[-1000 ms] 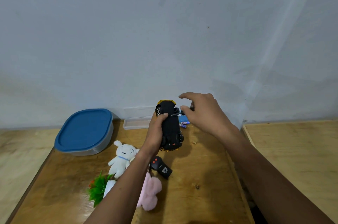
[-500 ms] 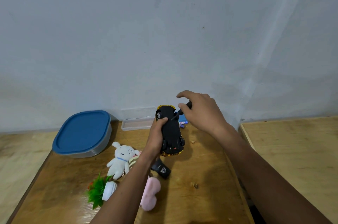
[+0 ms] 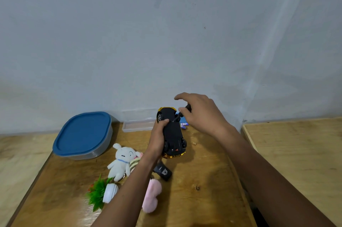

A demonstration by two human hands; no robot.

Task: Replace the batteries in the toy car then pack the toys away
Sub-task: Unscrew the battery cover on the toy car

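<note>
Left hand [image 3: 157,137] gripping upturned toy car [image 3: 172,132], right hand [image 3: 201,113] pressing screwdriver [image 3: 182,114] into it

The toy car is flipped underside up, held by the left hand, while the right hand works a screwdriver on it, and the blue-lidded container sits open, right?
Not quite: the head view shows the blue-lidded container closed, with its lid on. The rest holds: the left hand holds the toy car underside up, and the right hand works the screwdriver on it.

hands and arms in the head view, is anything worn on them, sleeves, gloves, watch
Nothing is worn. The left hand and right hand are bare, with no gloves, rings or watch in sight. Both forearms are bare right down to the bottom edge of the picture: no sleeve, band or marking shows on either.
</note>
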